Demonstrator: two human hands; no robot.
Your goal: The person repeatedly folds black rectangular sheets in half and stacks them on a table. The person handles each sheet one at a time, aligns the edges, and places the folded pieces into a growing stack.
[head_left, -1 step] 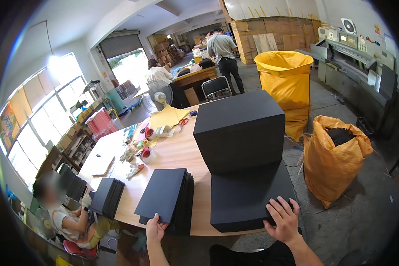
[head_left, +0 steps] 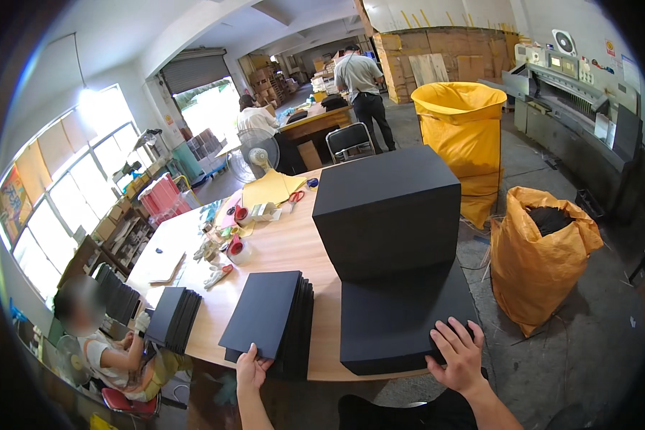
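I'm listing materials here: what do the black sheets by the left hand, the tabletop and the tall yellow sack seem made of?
Black sheets: matte, flat, crisp-edged; card or foam, hard to tell. Tabletop: smooth wood or laminate, showing pale grain. Yellow sack: probably plastic, faintly glossy and stiffly creased.

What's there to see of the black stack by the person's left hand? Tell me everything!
The black stack is a pile of flat, rectangular, matt pieces that look like card or board, their edges uneven along the right side. It lies at the near edge of the wood-toned table. The left hand touches the top piece's near edge, thumb above, the other fingers apparently curled beneath.
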